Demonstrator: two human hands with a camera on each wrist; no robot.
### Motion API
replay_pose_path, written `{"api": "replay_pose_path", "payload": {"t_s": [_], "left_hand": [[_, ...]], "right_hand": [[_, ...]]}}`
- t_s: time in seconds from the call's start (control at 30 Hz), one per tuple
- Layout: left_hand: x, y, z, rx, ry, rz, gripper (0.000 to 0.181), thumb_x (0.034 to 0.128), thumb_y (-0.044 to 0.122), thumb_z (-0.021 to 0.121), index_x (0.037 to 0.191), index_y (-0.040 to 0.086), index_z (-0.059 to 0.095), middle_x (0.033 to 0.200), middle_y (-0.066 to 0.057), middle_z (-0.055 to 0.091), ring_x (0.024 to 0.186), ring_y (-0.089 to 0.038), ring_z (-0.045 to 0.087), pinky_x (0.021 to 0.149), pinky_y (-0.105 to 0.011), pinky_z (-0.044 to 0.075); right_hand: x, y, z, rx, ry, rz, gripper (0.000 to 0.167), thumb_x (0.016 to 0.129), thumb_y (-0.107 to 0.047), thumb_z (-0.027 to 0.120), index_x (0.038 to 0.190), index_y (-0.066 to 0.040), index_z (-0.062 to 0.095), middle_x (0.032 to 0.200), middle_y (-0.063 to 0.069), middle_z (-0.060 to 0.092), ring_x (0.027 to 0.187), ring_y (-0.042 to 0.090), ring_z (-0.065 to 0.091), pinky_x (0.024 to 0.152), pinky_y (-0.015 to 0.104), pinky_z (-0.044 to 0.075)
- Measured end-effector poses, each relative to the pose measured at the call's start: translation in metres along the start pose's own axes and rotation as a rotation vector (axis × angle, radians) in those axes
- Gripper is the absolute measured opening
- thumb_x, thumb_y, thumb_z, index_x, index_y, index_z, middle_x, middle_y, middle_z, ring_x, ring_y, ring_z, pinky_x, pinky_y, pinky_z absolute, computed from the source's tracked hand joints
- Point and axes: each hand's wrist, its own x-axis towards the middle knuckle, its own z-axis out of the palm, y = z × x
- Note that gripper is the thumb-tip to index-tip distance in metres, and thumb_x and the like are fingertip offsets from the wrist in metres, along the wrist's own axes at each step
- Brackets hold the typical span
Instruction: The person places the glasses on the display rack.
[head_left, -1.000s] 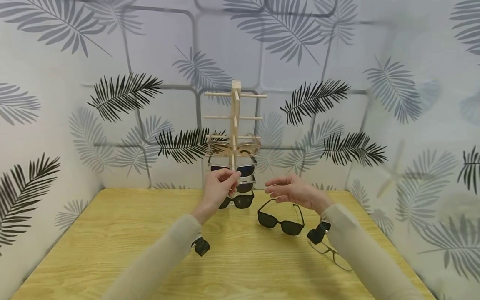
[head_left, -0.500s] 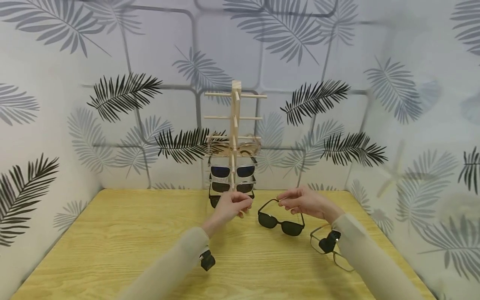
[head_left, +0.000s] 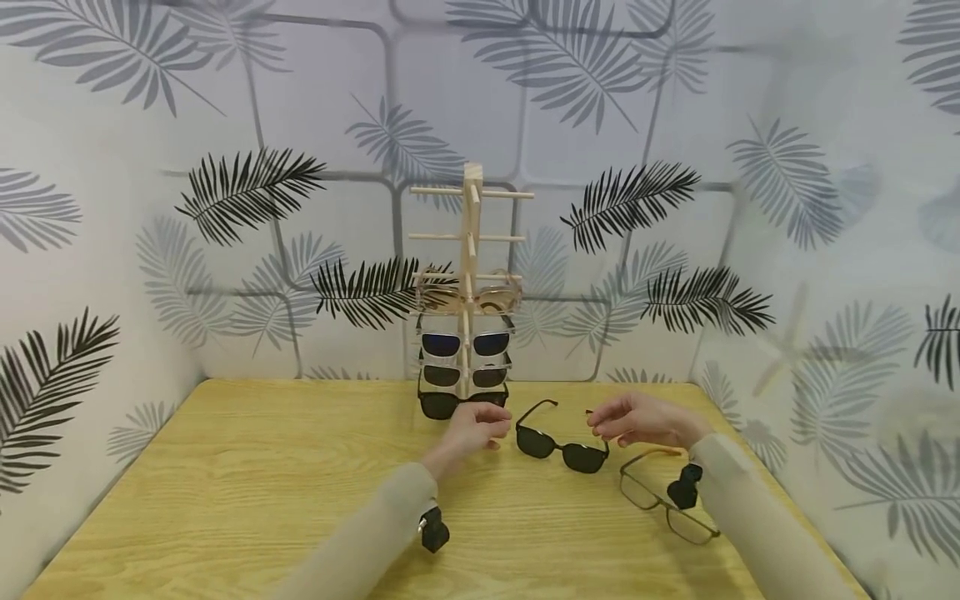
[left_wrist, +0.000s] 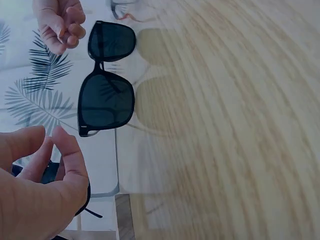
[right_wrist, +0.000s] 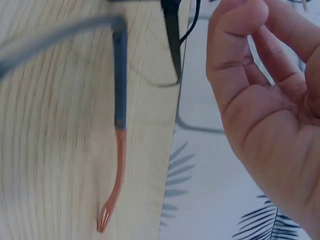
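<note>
Black sunglasses (head_left: 581, 457) lie on the table with their temples unfolded towards the back. My left hand (head_left: 472, 429) hovers just left of them, in front of the rack's lowest pair; in the left wrist view its thumb and loosely bent fingers (left_wrist: 72, 152) hold nothing. On the other side, my right hand (head_left: 645, 419) is over the sunglasses' right temple, partly hiding it. Its fingers bend loosely and grip nothing in the right wrist view. Thin-framed eyeglasses (head_left: 696, 528) lie to the right, below my right wrist; their orange temple tip (right_wrist: 120, 165) shows close up.
A wooden eyewear rack (head_left: 472, 217) stands at the table's back. Pale-framed tinted glasses (head_left: 498, 298) and several sunglasses, the lowest black (head_left: 438, 406), sit on its lower part. The upper bars carry no glasses. A leaf-patterned wall covering surrounds the wooden table (head_left: 300, 467).
My left hand has come down from the rack, moving right and nearer. My right hand has shifted right and lower, past the sunglasses' temples. The glasses have stayed about where they were.
</note>
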Motion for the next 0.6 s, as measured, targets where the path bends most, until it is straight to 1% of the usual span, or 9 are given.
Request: {"api": "replay_pose_path", "payload": {"t_s": [0.1, 0.23, 0.33, 0.43, 0.6], "left_hand": [[0.002, -0.005, 0.004, 0.010, -0.003, -0.003, 0.025, 0.0948, 0.004, 0.062, 0.118, -0.006, 0.064, 0.119, -0.017, 0.065, 0.094, -0.019, 0.062, 0.076, -0.033, 0.058], [0.003, -0.009, 0.008, -0.014, 0.000, -0.024, 0.028, 0.0949, 0.001, 0.060, 0.122, -0.006, 0.062, 0.122, -0.018, 0.063, 0.104, -0.029, 0.063, 0.085, -0.042, 0.058], [0.003, -0.010, 0.013, -0.049, -0.002, -0.050, 0.032, 0.0947, 0.000, 0.060, 0.126, -0.006, 0.060, 0.122, -0.018, 0.062, 0.109, -0.033, 0.062, 0.089, -0.045, 0.056], [0.004, -0.010, 0.016, -0.074, -0.007, -0.069, 0.033, 0.0948, -0.001, 0.059, 0.127, -0.004, 0.060, 0.123, -0.018, 0.061, 0.109, -0.033, 0.061, 0.089, -0.045, 0.056], [0.008, -0.010, 0.017, -0.093, -0.014, -0.089, 0.032, 0.0957, -0.001, 0.058, 0.127, -0.003, 0.061, 0.126, -0.017, 0.059, 0.105, -0.027, 0.060, 0.089, -0.043, 0.056]], "right_hand": [[-0.003, 0.009, -0.007, -0.025, 0.003, 0.021, 0.026, 0.094, -0.009, 0.065, 0.117, 0.004, 0.063, 0.105, 0.005, 0.068, 0.088, 0.012, 0.063, 0.068, 0.022, 0.053], [-0.004, 0.021, -0.015, -0.066, 0.010, 0.048, 0.034, 0.093, -0.009, 0.067, 0.121, 0.010, 0.060, 0.105, 0.008, 0.069, 0.079, 0.009, 0.060, 0.065, 0.020, 0.051], [-0.005, 0.029, -0.019, -0.060, 0.007, 0.070, 0.036, 0.094, -0.006, 0.065, 0.124, 0.011, 0.058, 0.104, 0.009, 0.069, 0.077, 0.008, 0.058, 0.062, 0.019, 0.050], [-0.004, 0.034, -0.021, -0.021, 0.000, 0.087, 0.035, 0.095, -0.003, 0.062, 0.126, 0.012, 0.057, 0.104, 0.009, 0.070, 0.077, 0.008, 0.060, 0.060, 0.019, 0.048], [-0.003, 0.040, -0.023, 0.002, -0.025, 0.076, 0.039, 0.095, -0.004, 0.062, 0.129, 0.012, 0.054, 0.109, 0.009, 0.071, 0.079, 0.008, 0.062, 0.060, 0.018, 0.049]]}}
